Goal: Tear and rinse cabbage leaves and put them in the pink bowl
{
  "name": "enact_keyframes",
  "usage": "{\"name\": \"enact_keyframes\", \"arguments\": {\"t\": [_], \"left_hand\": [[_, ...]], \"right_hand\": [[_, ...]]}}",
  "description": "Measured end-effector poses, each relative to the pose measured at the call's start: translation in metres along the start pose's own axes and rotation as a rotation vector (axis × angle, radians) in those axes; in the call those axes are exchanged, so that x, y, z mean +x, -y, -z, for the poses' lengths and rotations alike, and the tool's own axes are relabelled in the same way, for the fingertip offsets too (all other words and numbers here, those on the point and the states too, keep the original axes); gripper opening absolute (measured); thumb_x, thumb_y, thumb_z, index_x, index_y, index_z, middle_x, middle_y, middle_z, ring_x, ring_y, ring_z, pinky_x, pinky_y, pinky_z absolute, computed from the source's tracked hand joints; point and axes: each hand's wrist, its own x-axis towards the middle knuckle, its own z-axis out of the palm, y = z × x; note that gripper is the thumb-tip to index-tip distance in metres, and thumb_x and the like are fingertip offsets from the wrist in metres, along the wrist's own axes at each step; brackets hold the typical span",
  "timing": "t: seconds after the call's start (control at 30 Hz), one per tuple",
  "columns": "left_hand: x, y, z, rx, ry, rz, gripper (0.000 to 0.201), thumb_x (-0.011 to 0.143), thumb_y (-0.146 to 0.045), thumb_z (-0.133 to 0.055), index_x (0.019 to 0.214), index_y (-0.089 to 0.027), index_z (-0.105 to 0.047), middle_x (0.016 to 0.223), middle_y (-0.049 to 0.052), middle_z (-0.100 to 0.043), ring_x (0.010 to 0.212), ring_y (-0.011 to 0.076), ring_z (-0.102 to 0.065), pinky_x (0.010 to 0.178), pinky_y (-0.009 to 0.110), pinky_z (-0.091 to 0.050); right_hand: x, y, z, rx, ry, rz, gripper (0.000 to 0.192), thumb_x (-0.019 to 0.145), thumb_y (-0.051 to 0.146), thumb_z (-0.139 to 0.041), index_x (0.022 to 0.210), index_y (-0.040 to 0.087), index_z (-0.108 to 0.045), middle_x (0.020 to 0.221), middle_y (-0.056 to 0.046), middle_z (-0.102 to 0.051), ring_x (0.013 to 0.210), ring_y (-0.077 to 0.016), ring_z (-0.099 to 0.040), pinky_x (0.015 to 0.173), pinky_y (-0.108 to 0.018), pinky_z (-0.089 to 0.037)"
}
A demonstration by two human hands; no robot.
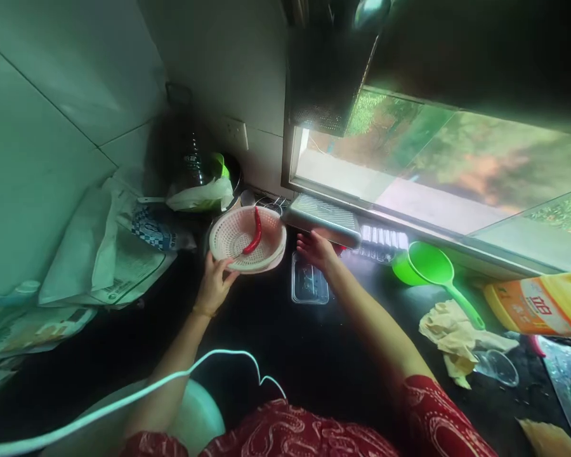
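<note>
My left hand point(215, 282) grips the near rim of a pale pink plastic colander point(226, 238), thumb and fingers closed on its edge. One long red chili pepper point(254, 238) lies in the colander. To the right, my right hand point(316, 249) reaches forward with its fingers stretched out, holding nothing that I can see. It is over the far end of a clear plastic container point(309, 285) on the dark counter. Just beyond the fingers is a silver ridged box point(323, 216); whether they touch it I cannot tell.
A green dipper point(428, 263), crumpled brown paper point(450, 333), a clear cup point(497, 368) and a yellow detergent jug point(537, 304) are on the right by the sink point(568, 374). Plastic bags point(105, 247) line the left wall. A white cable point(171, 377) crosses the foreground.
</note>
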Motion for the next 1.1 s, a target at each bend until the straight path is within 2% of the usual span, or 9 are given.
{"name": "enact_keyframes", "arguments": {"t": [0.2, 0.33, 0.47, 0.57, 0.67, 0.8, 0.93, 1.03, 1.1], "left_hand": [[-0.084, -0.003, 0.009, -0.084, 0.004, 0.109, 0.027, 0.090, -0.040, -0.057, 0.106, -0.020, -0.061, 0.141, 0.016, -0.043, 0.126, 0.0304, -0.054, 0.095, 0.044, -0.053], [-0.083, -0.024, 0.023, -0.174, -0.079, 0.099, 0.026, 0.089, -0.039, -0.059, 0.106, -0.021, -0.062, 0.142, 0.013, -0.045, 0.119, 0.0296, -0.059, 0.089, 0.044, -0.058], [-0.022, -0.048, 0.017, -0.310, -0.157, 0.013, 0.026, 0.087, -0.038, -0.062, 0.107, -0.022, -0.061, 0.134, 0.010, -0.048, 0.116, 0.0250, -0.059, 0.090, 0.041, -0.058], [0.050, -0.057, -0.015, -0.361, -0.189, 0.007, 0.026, 0.087, -0.038, -0.063, 0.105, -0.019, -0.060, 0.120, 0.012, -0.051, 0.105, 0.0212, -0.062, 0.089, 0.039, -0.057], [0.117, -0.057, -0.054, -0.274, -0.207, 0.058, 0.022, 0.083, -0.030, -0.069, 0.099, -0.017, -0.060, 0.117, 0.015, -0.051, 0.110, 0.0259, -0.059, 0.096, 0.043, -0.053], [0.159, -0.046, -0.078, -0.130, -0.206, 0.175, 0.029, 0.079, -0.021, -0.070, 0.105, -0.015, -0.060, 0.126, 0.020, -0.052, 0.128, 0.0336, -0.049, 0.110, 0.051, -0.039], [0.142, -0.028, -0.063, -0.078, -0.027, 0.176, 0.059, 0.080, -0.023, -0.069, 0.134, -0.015, -0.048, 0.147, 0.021, -0.040, 0.145, 0.0337, -0.029, 0.117, 0.050, -0.030], [0.102, -0.022, -0.047, -0.053, 0.095, 0.209, 0.071, 0.082, -0.025, -0.065, 0.146, -0.015, -0.035, 0.153, 0.020, -0.035, 0.148, 0.0316, -0.023, 0.117, 0.049, -0.030], [0.064, -0.022, -0.039, -0.018, 0.136, 0.220, 0.068, 0.084, -0.025, -0.061, 0.147, -0.018, -0.036, 0.153, 0.018, -0.037, 0.148, 0.0299, -0.025, 0.117, 0.048, -0.031]], "right_hand": [[0.006, -0.016, 0.009, -0.080, -0.062, -0.083, 0.029, 0.102, 0.027, -0.034, 0.085, 0.017, -0.055, 0.065, -0.002, -0.065, 0.053, -0.0115, -0.057, 0.052, -0.023, -0.050], [0.004, -0.024, 0.020, -0.106, -0.088, -0.117, 0.025, 0.101, 0.026, -0.037, 0.084, 0.017, -0.053, 0.066, -0.003, -0.064, 0.054, -0.0110, -0.057, 0.053, -0.022, -0.051], [-0.001, -0.028, 0.026, -0.074, -0.093, -0.124, 0.016, 0.099, 0.024, -0.043, 0.085, 0.018, -0.050, 0.069, -0.004, -0.064, 0.057, -0.0116, -0.059, 0.055, -0.022, -0.052], [-0.004, -0.030, 0.028, -0.050, -0.079, -0.121, 0.014, 0.098, 0.020, -0.042, 0.087, 0.018, -0.051, 0.070, -0.004, -0.063, 0.057, -0.0114, -0.058, 0.054, -0.022, -0.052], [-0.007, -0.032, 0.030, -0.057, -0.080, -0.120, 0.013, 0.096, 0.019, -0.043, 0.088, 0.017, -0.052, 0.070, -0.004, -0.062, 0.056, -0.0115, -0.057, 0.052, -0.022, -0.051], [-0.009, -0.033, 0.036, -0.084, -0.074, -0.132, 0.011, 0.096, 0.018, -0.043, 0.090, 0.016, -0.053, 0.071, -0.004, -0.061, 0.058, -0.0118, -0.057, 0.055, -0.022, -0.050], [-0.012, -0.046, 0.043, -0.252, -0.084, -0.057, 0.005, 0.093, 0.017, -0.047, 0.094, 0.018, -0.052, 0.068, -0.001, -0.059, 0.056, -0.0123, -0.056, 0.055, -0.023, -0.047], [-0.018, -0.073, 0.045, -0.585, -0.111, 0.103, 0.016, 0.082, 0.015, -0.064, 0.092, 0.021, -0.053, 0.067, 0.002, -0.056, 0.063, -0.0141, -0.058, 0.060, -0.024, -0.046], [-0.025, -0.096, 0.043, -0.809, -0.097, 0.233, 0.028, 0.070, 0.010, -0.072, 0.090, 0.022, -0.055, 0.070, 0.000, -0.058, 0.080, -0.0189, -0.061, 0.070, -0.027, -0.048]]}}
